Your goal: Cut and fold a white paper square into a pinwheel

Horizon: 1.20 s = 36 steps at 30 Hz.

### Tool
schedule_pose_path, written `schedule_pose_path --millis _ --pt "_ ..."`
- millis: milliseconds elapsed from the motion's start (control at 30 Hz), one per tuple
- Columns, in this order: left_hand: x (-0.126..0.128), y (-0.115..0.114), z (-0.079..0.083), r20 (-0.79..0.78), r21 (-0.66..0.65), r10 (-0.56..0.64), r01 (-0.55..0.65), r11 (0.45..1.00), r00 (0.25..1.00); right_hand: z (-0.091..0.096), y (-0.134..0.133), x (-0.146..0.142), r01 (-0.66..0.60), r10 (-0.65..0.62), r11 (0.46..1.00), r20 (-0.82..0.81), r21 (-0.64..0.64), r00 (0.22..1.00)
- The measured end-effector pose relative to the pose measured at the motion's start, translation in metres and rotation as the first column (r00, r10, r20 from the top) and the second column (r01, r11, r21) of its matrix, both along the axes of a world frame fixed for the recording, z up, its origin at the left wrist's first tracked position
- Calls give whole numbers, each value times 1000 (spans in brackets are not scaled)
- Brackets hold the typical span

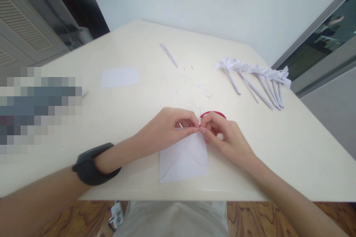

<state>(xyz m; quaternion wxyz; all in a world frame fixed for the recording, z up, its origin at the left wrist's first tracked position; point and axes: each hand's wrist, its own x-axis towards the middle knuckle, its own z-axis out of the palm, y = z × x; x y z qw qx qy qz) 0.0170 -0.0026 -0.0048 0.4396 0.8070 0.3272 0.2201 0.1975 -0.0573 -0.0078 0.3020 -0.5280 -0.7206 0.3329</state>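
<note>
A white sheet of paper (183, 159) with crease lines lies near the table's front edge. My left hand (169, 129) pinches its far corner between thumb and fingers. Right beside that, my right hand (222, 135) pinches the same corner, so the fingertips of both hands nearly meet. Just behind the right hand lie scissors with a red handle (214, 113), partly hidden by the fingers. Small paper scraps (198, 86) are scattered beyond the hands.
Several rolled paper stems with folded white tops (253, 70) lie at the right. Two thin paper rolls (168, 55) rest at the back. A flat white paper piece (120, 77) is at the left, and a blurred-out patch (36, 107) covers the table's left side. A wall borders the back.
</note>
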Motion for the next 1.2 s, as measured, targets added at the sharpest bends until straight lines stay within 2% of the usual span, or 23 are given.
schedule_pose_path --millis 300,433,600,967,1200 --pt "0 -1 2 18 -12 6 -6 1000 1000 0 -1 0 24 -24 998 -2 57 1000" --pt "-1 1 2 28 -41 9 -8 999 1000 -2 -3 -1 59 -70 983 59 172 996" --pt "-2 1 1 38 -85 -3 6 996 999 -5 -6 -1 44 -108 945 180 323 978" --pt "-1 1 2 81 -159 -24 37 987 996 -6 -7 0 -1 -108 911 241 412 965" --pt "-2 0 2 122 -214 -12 38 976 992 -10 -7 0 -7 -100 874 194 486 976"
